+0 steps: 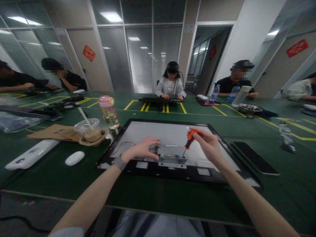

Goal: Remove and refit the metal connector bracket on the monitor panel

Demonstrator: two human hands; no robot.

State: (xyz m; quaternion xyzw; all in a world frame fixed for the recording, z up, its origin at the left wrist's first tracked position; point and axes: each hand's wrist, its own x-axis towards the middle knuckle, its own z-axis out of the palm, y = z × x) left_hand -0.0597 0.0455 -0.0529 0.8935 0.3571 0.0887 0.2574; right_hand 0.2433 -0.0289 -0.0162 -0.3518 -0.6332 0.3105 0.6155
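A flat monitor panel [148,129] with a black frame and a pale back lies on the green table in front of me. Near its front edge sits a metal bracket [172,160] carrying a small circuit board with connectors. My right hand [206,141] grips an orange-and-black screwdriver [189,141], tilted, its tip down at the bracket's right part. My left hand [144,149] is at the bracket's left side, fingers stretched and thumb apart, with the thumb tip by the bracket's edge. Thin wires [123,144] run across the panel left of that hand.
Left of the panel are a pink-lidded bottle [108,112], an iced drink cup [89,130], a white mouse [74,158] and a long white device [32,154]. A black phone [255,158] lies to the right, with a metal bowl [250,110] beyond. Several people sit around the table.
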